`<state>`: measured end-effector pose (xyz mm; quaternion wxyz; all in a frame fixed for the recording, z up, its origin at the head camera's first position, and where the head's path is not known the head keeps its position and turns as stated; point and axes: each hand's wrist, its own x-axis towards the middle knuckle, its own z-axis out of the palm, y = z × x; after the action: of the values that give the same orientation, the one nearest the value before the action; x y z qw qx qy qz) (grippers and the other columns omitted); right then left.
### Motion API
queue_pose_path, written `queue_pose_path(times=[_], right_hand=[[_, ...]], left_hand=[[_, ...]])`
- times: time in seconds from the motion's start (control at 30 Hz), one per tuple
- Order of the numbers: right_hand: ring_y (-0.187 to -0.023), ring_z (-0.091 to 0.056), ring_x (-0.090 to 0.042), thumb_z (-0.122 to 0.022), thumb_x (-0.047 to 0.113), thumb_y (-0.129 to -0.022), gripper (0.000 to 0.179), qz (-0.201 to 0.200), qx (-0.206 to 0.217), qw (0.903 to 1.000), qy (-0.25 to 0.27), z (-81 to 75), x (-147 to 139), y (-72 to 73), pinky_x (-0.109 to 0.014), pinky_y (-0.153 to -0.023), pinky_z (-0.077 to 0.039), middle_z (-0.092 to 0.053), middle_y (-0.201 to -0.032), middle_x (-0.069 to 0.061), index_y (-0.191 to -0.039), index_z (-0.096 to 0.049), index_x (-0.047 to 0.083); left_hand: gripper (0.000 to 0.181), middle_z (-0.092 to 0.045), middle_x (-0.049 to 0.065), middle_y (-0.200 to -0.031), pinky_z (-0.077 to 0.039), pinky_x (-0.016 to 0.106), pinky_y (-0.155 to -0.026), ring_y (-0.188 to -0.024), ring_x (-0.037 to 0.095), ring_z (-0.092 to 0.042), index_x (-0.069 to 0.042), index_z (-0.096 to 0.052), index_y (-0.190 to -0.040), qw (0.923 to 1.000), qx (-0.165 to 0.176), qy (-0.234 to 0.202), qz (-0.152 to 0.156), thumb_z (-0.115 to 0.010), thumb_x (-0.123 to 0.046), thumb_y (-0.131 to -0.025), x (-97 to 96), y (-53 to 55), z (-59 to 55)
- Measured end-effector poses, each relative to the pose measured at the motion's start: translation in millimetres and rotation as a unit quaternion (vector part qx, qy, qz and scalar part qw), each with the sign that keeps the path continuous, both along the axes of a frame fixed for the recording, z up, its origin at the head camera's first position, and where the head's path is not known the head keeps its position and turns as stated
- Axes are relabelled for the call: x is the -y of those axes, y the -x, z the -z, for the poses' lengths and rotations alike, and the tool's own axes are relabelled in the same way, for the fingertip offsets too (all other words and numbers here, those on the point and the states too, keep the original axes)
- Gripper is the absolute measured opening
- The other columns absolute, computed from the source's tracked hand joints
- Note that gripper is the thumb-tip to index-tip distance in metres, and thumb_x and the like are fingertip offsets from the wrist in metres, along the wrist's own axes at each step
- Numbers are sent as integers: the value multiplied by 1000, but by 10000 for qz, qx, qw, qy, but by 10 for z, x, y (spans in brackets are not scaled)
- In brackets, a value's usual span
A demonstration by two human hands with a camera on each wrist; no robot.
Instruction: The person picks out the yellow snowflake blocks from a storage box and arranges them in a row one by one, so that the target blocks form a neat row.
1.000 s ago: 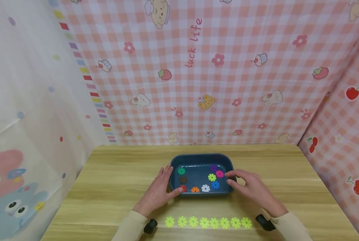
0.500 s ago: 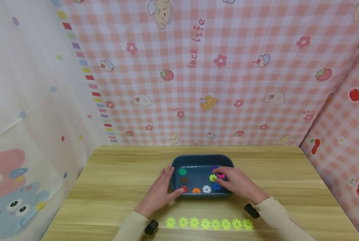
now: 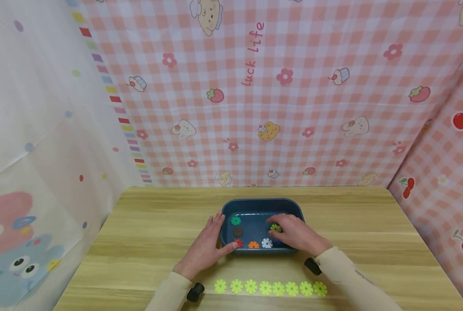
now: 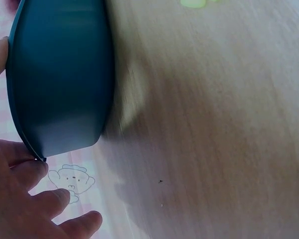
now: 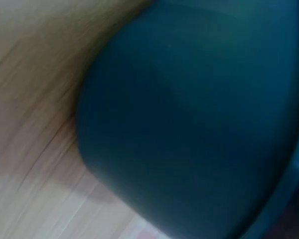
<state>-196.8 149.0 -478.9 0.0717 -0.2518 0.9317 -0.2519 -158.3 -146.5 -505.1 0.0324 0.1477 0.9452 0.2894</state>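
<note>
A dark blue rectangular tray [image 3: 254, 250] stands on the table with flower-shaped plastic discs inside. My left hand [image 3: 202, 246] rests against its left end, thumb on the front rim and fingers spread along the side; in the left wrist view, fingers [image 4: 32, 174] lie at the rim. My right hand [image 3: 299, 233] reaches over the tray's right end, thumb and index finger apart around a yellow-green disc [image 3: 275, 227]. The pink and purple discs are hidden under this hand. Only the tray's outer wall [image 5: 189, 119] shows clearly in the right wrist view.
Green [image 3: 236, 220], brown [image 3: 237, 232], red [image 3: 237, 243], orange [image 3: 253, 245] and white [image 3: 267, 243] discs lie in the tray. A row of several yellow-green discs [image 3: 265, 288] lies in front of it on the wooden table [image 3: 157, 216]. A checked cloth [image 3: 231, 108] hangs behind.
My right hand has moved left from the tray's right rim to over the yellow-green disc inside, covering the pink and purple discs. My left hand stays at the tray's left end.
</note>
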Motion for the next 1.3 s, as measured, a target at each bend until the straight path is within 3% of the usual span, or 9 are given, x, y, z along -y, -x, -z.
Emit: queue_pose_path(times=[0.3,0.53,0.73,1.3], right_hand=[[-113,-66,-28,-70,16,-100,29,-214,230,9995,23,62,25,97,-51,-100,-53,-71,-123,-12,-126,-70,2],[-105,-64,-25,-70,14,-100,28,-499,577,9961,444,100,45,149,-48,-96,-55,-70,-120,-9,-126,-70,3],[-114,-65,-29,-75,8,-95,32,-209,573,9948,811,119,36,216,-49,-97,-55,-69,-122,-9,-126,-71,4],[-99,-63,-21,-82,2,-86,30,359,766,9961,250,194,107,328,-43,-91,-56,-67,-109,-4,-115,-76,6]], left_hand=[[97,-21,11,-171,-27,60,-121,-157,39,-17,-4,-29,-163,10000,32,18,-2,-69,-59,-94,10,4,-3],[97,-21,10,-172,-26,59,-122,-157,37,-17,-5,-29,-163,10000,70,25,14,-69,-60,-94,2,13,-11],[98,-21,9,-172,-26,59,-122,-157,37,-17,-5,-29,-163,9999,84,64,-9,-68,-61,-93,-4,20,-19],[98,-22,10,-171,-28,59,-121,-156,38,-20,-5,-31,-162,9999,-34,107,-39,-68,-63,-92,13,12,18]])
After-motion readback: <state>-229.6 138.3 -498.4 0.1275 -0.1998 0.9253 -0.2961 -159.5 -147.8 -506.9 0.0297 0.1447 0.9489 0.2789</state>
